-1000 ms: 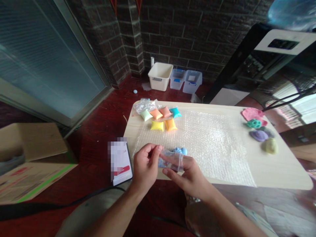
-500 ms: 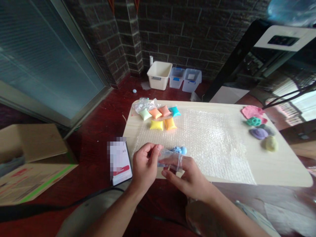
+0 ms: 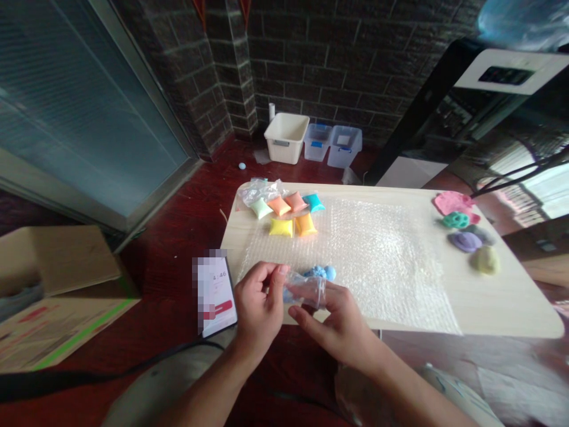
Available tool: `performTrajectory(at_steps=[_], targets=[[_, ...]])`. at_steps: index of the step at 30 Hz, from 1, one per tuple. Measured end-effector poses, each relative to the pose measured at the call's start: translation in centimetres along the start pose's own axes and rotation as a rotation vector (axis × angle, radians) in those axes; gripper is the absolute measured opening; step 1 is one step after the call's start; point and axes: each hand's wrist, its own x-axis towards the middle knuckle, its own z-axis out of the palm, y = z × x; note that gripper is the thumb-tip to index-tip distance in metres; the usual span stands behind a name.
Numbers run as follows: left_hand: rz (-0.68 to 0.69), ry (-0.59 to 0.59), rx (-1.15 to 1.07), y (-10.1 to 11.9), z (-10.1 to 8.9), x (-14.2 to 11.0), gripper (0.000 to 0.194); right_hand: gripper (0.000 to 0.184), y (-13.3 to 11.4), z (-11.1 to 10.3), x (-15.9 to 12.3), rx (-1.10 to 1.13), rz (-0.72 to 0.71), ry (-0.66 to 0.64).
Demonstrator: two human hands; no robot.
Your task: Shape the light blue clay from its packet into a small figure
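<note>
My left hand [image 3: 261, 302] pinches one end of a small clear plastic bag [image 3: 306, 292] between thumb and fingers. Fingers of my right hand [image 3: 340, 320] reach inside the bag, stretched out, and its thumb stands apart below. Traces of blue show in the bag. Just behind it, lumps of light blue modelling clay [image 3: 322, 273] lie on a bubble wrap sheet [image 3: 382, 261]. Farther back sit several sealed clay packets, among them a yellow packet [image 3: 281, 228], an orange packet [image 3: 306, 225] and a teal packet [image 3: 315, 202].
Coloured clay pieces, including a purple one [image 3: 466, 241], lie at the right of the table [image 3: 502, 302]. Crumpled plastic [image 3: 260, 191] lies at the far left corner. A phone [image 3: 217, 296] is beside my left wrist. A cardboard box [image 3: 66, 296] stands at left, bins [image 3: 287, 139] behind.
My right thumb has shifted slightly left, and the bag sits a little differently around my right fingers. The left hand keeps its pinch, slightly lower in the picture.
</note>
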Motion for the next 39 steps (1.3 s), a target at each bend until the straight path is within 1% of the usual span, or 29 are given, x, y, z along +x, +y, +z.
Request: performTrajectory(at_steps=[2,6,8,10,14,16,19,22,25,29,32,35,39], targets=[[0.006,-0.003,0.009,-0.2,0.0,-0.1,0.026,0.027,-0.1,0.0,0.1,0.012,0.029,-0.015],[0.022,-0.01,0.023,-0.2,0.1,-0.1,0.023,0.009,-0.4,0.1,0.2,0.006,0.078,-0.032],[0.029,-0.012,0.032,-0.1,0.1,-0.1,0.022,0.007,-0.4,0.1,0.1,0.01,0.098,-0.027],[0.033,-0.015,0.042,0.0,0.0,-0.1,0.022,0.008,-0.3,0.2,0.0,0.03,0.133,-0.024],[0.039,-0.012,0.078,0.1,-0.1,-0.1,0.023,0.017,0.0,0.4,-0.1,0.092,0.195,-0.036],[0.035,0.0,0.095,0.2,-0.2,-0.1,0.023,0.019,0.2,0.5,-0.1,0.132,0.201,-0.054],[0.018,0.014,0.095,0.5,-0.2,0.0,0.024,0.017,0.4,0.6,0.0,0.246,0.201,-0.08],[-0.015,0.026,0.073,0.7,-0.2,0.2,0.026,0.025,0.5,0.7,-0.1,0.33,0.186,-0.038],[-0.032,0.04,0.051,0.8,0.0,0.3,0.027,0.031,0.6,0.6,-0.2,0.242,0.099,-0.001],[-0.042,0.027,0.036,0.8,0.1,0.2,0.029,0.039,1.0,0.5,-0.3,0.145,-0.043,-0.014],[-0.041,0.013,0.026,0.8,0.1,0.1,0.029,0.044,1.2,0.6,-0.3,0.075,-0.11,-0.009],[-0.034,0.015,0.039,0.8,0.1,0.0,0.029,0.044,0.9,0.6,-0.2,-0.001,-0.109,-0.003],[-0.024,0.016,0.066,0.7,0.0,0.0,0.029,0.034,0.2,0.4,-0.1,-0.054,-0.047,-0.032]])
